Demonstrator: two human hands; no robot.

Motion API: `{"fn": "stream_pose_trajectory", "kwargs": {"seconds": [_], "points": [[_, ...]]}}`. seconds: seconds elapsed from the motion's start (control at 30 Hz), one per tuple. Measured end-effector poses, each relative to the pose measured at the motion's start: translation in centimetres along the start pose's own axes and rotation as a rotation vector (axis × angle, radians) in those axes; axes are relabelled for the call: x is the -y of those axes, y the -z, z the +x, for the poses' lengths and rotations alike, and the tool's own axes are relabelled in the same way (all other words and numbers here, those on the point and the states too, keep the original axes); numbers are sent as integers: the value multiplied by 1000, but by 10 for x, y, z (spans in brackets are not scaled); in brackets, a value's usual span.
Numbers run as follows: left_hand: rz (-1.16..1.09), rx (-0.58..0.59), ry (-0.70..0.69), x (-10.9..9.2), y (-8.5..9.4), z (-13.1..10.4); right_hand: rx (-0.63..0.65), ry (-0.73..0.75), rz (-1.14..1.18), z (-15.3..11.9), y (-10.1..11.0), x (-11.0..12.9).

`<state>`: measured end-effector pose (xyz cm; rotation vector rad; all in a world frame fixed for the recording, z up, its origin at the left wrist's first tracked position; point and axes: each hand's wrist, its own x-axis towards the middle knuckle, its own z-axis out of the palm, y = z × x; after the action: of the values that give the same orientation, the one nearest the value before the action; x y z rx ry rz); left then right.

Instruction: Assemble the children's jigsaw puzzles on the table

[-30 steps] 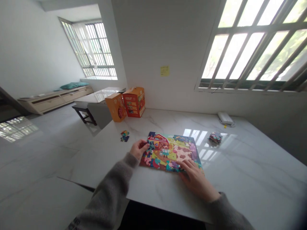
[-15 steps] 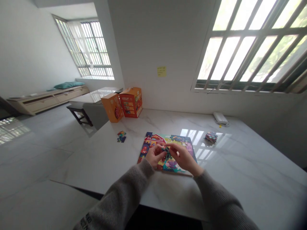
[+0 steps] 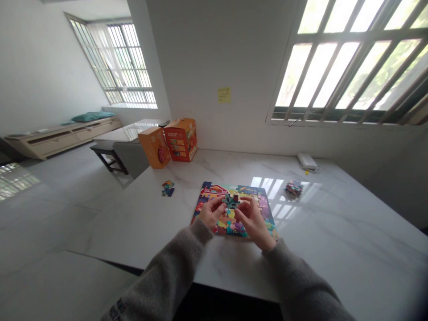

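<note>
A dark green puzzle piece is held up over a colourful jigsaw puzzle lying flat on the table. My left hand pinches the piece at its left side between thumb and fingers. At the other side, my right hand has its curved thumb and index finger at the right and lower edges of the same piece. Around the hands, the puzzle shows a red barn at upper left and purple and teal parts at the right and bottom. The hands and the piece hide its middle.
A small group of loose pieces lies left of the puzzle, and a stack of pieces to its right. Two orange boxes stand at the back left. A white device with a cord rests near the wall.
My hands have parted slightly, and the right hand has turned with its fingers more spread. More of the green piece now shows between them. The whole view has shifted slightly.
</note>
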<state>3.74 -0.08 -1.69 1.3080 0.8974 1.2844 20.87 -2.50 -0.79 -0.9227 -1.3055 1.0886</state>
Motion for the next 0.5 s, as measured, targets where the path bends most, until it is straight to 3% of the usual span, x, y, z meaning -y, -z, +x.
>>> {"fn": "stream_pose_trajectory", "kwargs": {"seconds": [0.1, 0.2, 0.37, 0.5], "points": [[47, 80, -36, -5, 2, 0, 74, 83, -143, 0, 5, -3], [43, 77, -65, -9, 1, 0, 147, 103, -245, -1, 9, -5], [-50, 17, -63, -7, 2, 1, 96, 161, -408, -3, 8, -6], [-2, 72, -51, -5, 3, 1, 51, 191, -469, -3, 6, -4]]}}
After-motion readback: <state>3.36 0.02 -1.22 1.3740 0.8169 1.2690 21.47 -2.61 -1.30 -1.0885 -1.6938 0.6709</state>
